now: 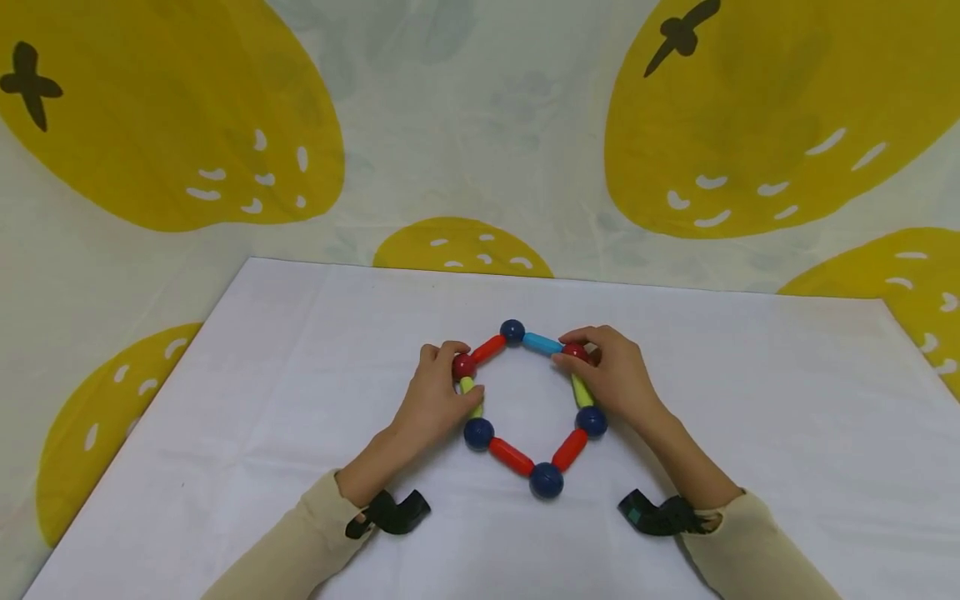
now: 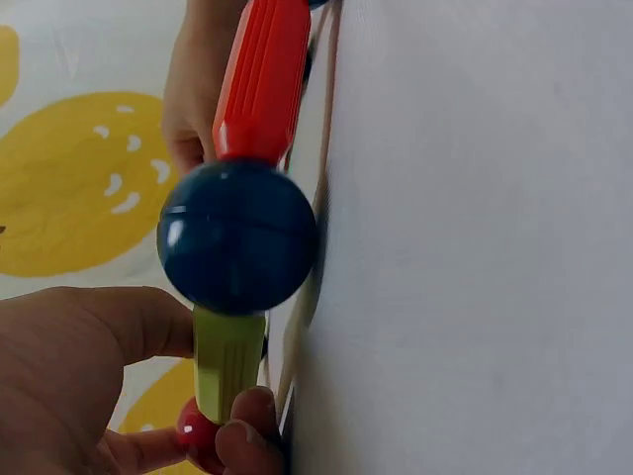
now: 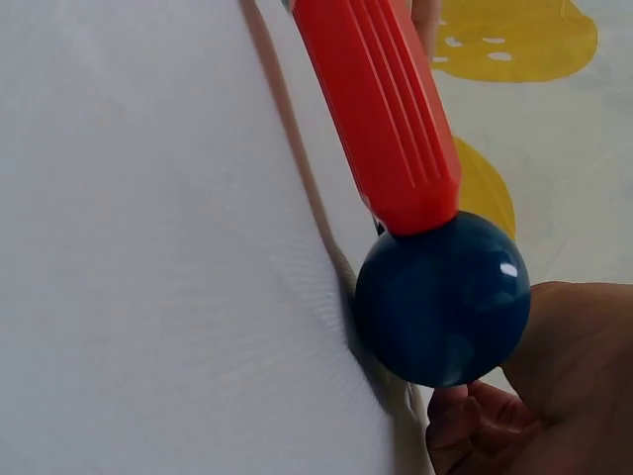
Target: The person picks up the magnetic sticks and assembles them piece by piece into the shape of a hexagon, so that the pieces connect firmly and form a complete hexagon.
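Observation:
A closed ring of toy rods and balls lies on the white table, its rods joined end to end through the balls. My left hand (image 1: 438,396) grips the left red ball (image 1: 464,367), fingers behind it and thumb at the yellow-green rod (image 2: 229,361). My right hand (image 1: 618,375) pinches the right red ball (image 1: 575,352) between thumb and fingers. A dark blue ball (image 1: 512,331) tops the ring, between a red rod (image 1: 489,348) and a light blue rod (image 1: 542,343). Nearest me, two red rods meet at another dark blue ball (image 1: 546,481).
White cloth covers the table (image 1: 300,333). Behind it hangs a pale backdrop (image 1: 480,125) with large yellow fruit shapes. Black straps (image 1: 401,512) sit at both wrists, by the beige sleeves (image 1: 300,533).

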The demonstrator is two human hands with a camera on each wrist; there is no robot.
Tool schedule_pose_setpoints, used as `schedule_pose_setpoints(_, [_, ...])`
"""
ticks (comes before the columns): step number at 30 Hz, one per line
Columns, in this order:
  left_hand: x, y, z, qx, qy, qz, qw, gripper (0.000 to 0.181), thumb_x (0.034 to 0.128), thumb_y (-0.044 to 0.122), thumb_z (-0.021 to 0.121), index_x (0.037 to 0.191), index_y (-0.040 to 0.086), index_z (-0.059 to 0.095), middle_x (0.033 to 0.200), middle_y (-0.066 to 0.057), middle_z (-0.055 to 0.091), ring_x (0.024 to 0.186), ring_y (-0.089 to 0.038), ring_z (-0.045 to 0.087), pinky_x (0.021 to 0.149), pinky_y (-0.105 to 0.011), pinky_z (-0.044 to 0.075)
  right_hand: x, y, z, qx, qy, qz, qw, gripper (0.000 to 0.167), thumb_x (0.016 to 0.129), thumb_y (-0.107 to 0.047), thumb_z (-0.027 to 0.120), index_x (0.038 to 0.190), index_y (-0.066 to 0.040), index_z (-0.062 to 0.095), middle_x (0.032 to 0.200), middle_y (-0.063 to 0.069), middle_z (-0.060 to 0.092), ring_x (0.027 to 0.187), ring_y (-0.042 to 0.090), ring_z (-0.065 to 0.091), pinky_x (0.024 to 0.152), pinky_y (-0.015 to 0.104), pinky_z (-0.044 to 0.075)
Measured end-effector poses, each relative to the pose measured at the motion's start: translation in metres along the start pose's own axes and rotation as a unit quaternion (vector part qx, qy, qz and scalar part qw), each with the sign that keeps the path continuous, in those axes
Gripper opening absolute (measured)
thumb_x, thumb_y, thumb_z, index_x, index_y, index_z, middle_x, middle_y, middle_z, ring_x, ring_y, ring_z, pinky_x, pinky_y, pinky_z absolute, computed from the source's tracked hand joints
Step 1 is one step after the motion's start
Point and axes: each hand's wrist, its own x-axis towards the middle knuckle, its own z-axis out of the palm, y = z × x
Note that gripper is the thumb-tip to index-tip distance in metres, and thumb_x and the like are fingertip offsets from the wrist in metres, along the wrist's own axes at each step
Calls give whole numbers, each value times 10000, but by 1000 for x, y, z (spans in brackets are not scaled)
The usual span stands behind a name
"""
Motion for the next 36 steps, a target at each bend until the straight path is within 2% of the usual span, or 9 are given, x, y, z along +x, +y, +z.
schedule_pose_setpoints(5, [3,-6,-8,170,-58,171,9997,366,825,202,759,1081,41,553,927,-88,511,810,-203,511,657,-276,495,-8,-6,-9,-17,-453,34,9990,453,888,-306,692,1273,-93,583,1143,122,565,902,255,566,723,354,503])
schedule_pose_setpoints(7, [4,-7,-10,175,-95,200,9996,337,825,207,762,1041,44,560,879,-69,518,777,-197,506,629,-269,476,-16,-9,-15,-102,-686,-30,9976,518,877,-318,702,1319,-103,537,1166,131,546,904,252,560,703,347,511])
schedule_pose_setpoints(10, [4,-7,-10,219,-181,175,9994,371,809,229,778,1052,51,561,887,-63,524,790,-199,506,640,-272,470,-31,-11,-21,-245,-993,-150,9946,628,852,-313,731,1376,-101,458,1142,138,539,833,216,550,655,309,507])
schedule_pose_setpoints(13, [3,-5,-9,316,-254,134,9991,427,792,238,794,1101,62,558,945,-74,528,832,-209,514,671,-282,480,-43,-11,-21,-359,-1143,-158,9927,712,845,-298,740,1425,-102,375,1101,121,552,752,163,538,612,266,493])
schedule_pose_setpoints(15, [2,-3,-8,404,-276,112,9987,450,788,229,794,1132,68,553,975,-80,524,841,-210,517,675,-287,484,-48,-11,-20,-448,-1122,-166,9925,728,847,-276,738,1438,-106,348,1068,103,571,715,141,536,598,253,491])
schedule_pose_setpoints(23, [-6,2,-3,634,-131,206,9977,462,792,188,758,1187,78,545,1014,-85,535,769,-186,526,616,-287,461,-49,-13,-17,-807,-558,-228,9949,594,874,-128,663,1411,-138,411,978,97,634,610,137,496,514,279,435])
schedule_pose_setpoints(30, [-9,5,-1,672,13,321,9972,446,805,190,742,1189,75,549,1025,-93,543,763,-193,533,611,-298,456,-46,-10,-21,-1213,-451,-122,9915,560,870,-147,660,1389,-125,450,999,120,641,685,189,536,514,270,452])
schedule_pose_setpoints(36, [-10,7,3,734,26,267,9969,437,814,185,729,1196,72,549,1036,-100,543,771,-199,542,636,-316,461,-45,-6,-27,-1205,-588,-94,9909,540,869,-139,657,1375,-109,468,1002,122,644,680,189,527,506,264,437])
